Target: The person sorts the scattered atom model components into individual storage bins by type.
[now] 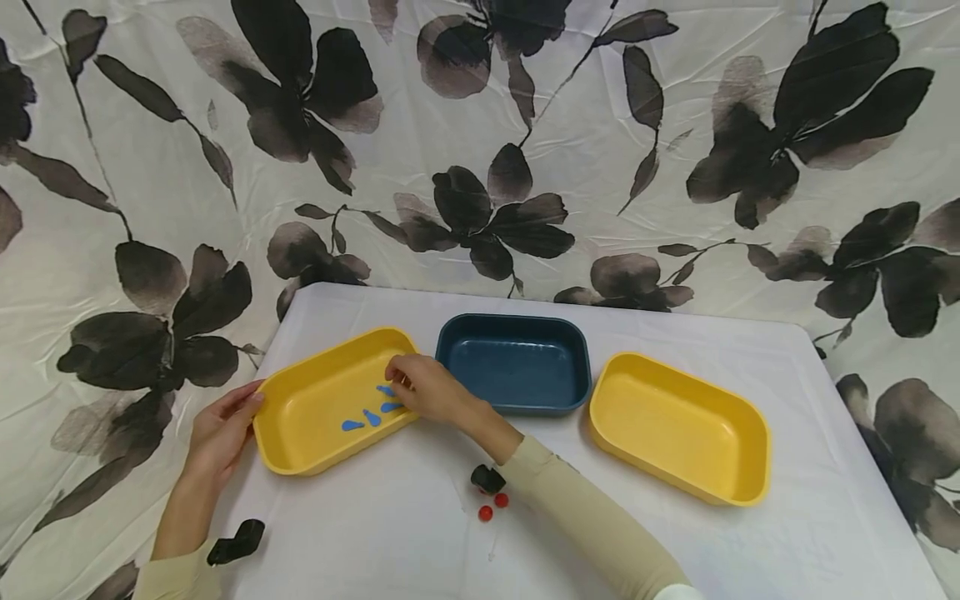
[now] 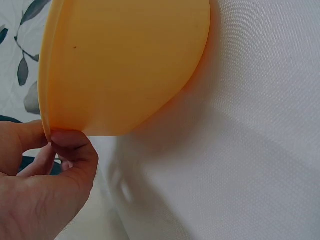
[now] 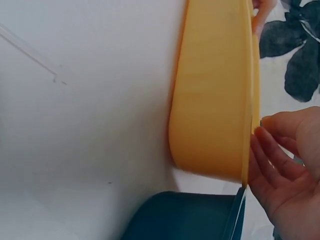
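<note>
At the left stands a yellow tray (image 1: 300,446), with several small blue drop-shaped pieces (image 1: 352,425) on its floor. My left hand (image 1: 217,433) pinches the tray's left rim between thumb and fingers, as the left wrist view also shows (image 2: 55,180). My right hand (image 1: 431,387) reaches over the tray's right end, fingertips together beside the blue pieces. In the right wrist view, a tiny bluish bit shows at the fingertips of the right hand (image 3: 290,165); the fingers and the tray's rim hide most of it.
A dark blue tray (image 1: 513,408) stands at the middle, close by the left yellow one. Another yellow tray (image 1: 675,479) sits at the right. Two red beads (image 1: 486,513) lie on the white table (image 1: 360,533) near the right forearm. Behind hangs a flowered cloth (image 1: 600,150).
</note>
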Tool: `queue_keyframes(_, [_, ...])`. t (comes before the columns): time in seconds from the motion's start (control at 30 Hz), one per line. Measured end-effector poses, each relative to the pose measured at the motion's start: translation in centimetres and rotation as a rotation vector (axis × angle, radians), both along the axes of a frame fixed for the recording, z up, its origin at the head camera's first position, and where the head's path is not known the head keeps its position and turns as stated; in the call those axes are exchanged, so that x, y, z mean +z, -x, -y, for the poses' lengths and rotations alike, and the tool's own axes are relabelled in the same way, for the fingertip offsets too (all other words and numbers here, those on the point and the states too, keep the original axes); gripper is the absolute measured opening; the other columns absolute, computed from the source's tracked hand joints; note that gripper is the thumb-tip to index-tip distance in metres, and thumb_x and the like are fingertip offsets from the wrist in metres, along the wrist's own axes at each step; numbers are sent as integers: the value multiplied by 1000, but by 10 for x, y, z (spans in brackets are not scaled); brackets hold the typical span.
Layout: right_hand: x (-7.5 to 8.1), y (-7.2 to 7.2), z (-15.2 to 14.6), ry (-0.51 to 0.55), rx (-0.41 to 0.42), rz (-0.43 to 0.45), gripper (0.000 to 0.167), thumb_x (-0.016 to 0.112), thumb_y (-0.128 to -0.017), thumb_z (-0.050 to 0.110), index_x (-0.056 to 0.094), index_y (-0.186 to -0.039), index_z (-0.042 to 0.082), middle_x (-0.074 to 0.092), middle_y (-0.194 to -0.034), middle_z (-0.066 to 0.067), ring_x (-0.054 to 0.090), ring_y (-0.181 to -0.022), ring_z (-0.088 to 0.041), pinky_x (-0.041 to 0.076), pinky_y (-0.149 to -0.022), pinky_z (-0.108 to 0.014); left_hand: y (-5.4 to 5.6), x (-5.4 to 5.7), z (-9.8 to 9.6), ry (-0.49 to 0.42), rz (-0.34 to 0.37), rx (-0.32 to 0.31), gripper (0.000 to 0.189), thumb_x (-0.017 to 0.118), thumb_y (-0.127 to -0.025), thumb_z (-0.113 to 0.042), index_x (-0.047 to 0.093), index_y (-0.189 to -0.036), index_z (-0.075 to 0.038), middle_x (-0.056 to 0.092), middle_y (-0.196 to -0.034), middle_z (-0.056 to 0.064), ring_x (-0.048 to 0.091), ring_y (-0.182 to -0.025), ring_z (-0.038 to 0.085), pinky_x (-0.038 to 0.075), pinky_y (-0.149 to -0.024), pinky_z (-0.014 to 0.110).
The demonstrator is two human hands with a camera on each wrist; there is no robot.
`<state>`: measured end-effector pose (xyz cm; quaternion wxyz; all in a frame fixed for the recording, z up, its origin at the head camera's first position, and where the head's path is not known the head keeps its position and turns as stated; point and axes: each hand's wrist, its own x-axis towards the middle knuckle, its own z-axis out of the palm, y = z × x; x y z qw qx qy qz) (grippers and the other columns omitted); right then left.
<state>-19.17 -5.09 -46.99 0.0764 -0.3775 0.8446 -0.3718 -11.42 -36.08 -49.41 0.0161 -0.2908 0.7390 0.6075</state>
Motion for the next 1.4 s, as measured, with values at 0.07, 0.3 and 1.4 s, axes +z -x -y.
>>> queue_keyframes(0.07, [1,-2,-4,35,-11,16,12,62,-100,2,67,-110,-2,67,-100,-8,59,-89,-15,48,-77,-14,0,0,0,-4,0,6,58,58,-106,-30,41,-157,-7,52,-117,-12,55,-98,3,52,-76,8])
queue_keyframes(0.3, [-1,-8,-19,143,-51,20,12,63,-98,0,68,-108,-4,67,-98,-9,60,-88,-16,51,-79,-16,-2,-1,0,-24,-8,15,58,59,-105,-30,42,-156,-7,51,-114,-12,56,-96,2,52,-75,8])
queue_keyframes(1.4, [-1,-47,-84,351,-155,-3,11,70,-96,2,68,-107,-2,67,-98,-8,64,-86,-18,59,-80,-28,-11,28,-32,626,-97,-12,41,55,-104,-21,60,-135,4,60,-118,25,53,-88,24,38,-63,15])
